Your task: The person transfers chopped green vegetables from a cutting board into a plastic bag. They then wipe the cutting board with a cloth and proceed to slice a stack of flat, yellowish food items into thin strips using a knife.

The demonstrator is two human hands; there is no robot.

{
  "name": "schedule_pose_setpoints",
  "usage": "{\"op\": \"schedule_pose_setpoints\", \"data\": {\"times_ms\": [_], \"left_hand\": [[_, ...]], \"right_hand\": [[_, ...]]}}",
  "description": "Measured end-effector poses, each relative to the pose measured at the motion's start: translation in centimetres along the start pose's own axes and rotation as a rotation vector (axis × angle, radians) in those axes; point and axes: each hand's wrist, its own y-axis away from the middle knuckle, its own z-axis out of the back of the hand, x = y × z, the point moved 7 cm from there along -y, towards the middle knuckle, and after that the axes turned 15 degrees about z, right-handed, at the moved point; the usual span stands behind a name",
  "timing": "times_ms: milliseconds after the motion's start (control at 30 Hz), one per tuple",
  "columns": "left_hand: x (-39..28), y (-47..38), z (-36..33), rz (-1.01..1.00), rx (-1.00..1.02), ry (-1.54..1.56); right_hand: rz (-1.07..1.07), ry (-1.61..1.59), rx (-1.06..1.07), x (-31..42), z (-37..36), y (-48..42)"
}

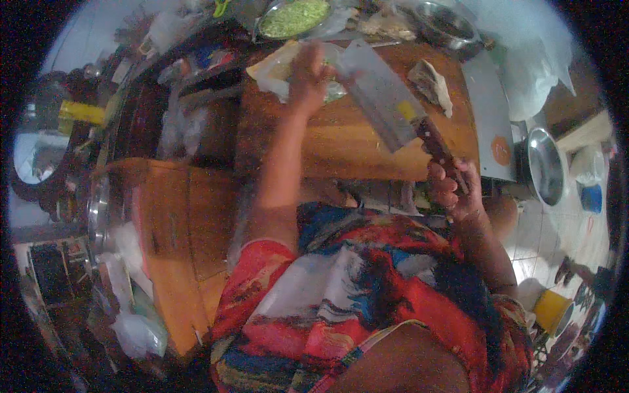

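Observation:
My right hand (452,189) is wrapped around the dark handle of a broad cleaver (381,93). The blade points up and to the left over a wooden table (354,159), with a yellow patch near its heel. Beyond the blade's left side, my left hand (309,73) reaches forward over a clear plastic bag (272,73); motion blur hides whether its fingers hold anything. To the right of the blade, a crumpled pale cloth-like piece (430,86) lies on the wood.
A bowl of chopped green vegetable (295,18) stands at the far edge, with a steel bowl (447,24) farther right. A grey panel (486,108) borders the table's right side. White plastic bags (533,73) and a metal basin (545,164) are beyond it. Wooden furniture (167,211) is at left.

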Motion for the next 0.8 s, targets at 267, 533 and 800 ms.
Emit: {"op": "schedule_pose_setpoints", "data": {"times_ms": [267,533,800], "left_hand": [[2.0,5.1,6.0,0.34,-0.284,0.195],[11.0,17.2,2.7,0.789,-0.195,-0.333],[-4.8,10.9,-10.0,0.213,0.219,0.109]], "right_hand": [[0.736,1.549,-0.241,14.0,8.8,2.5],[0.499,2.457,-0.134,20.8,25.3,-1.8],[0.42,2.108,-0.574,21.8,21.6,-0.6]]}}
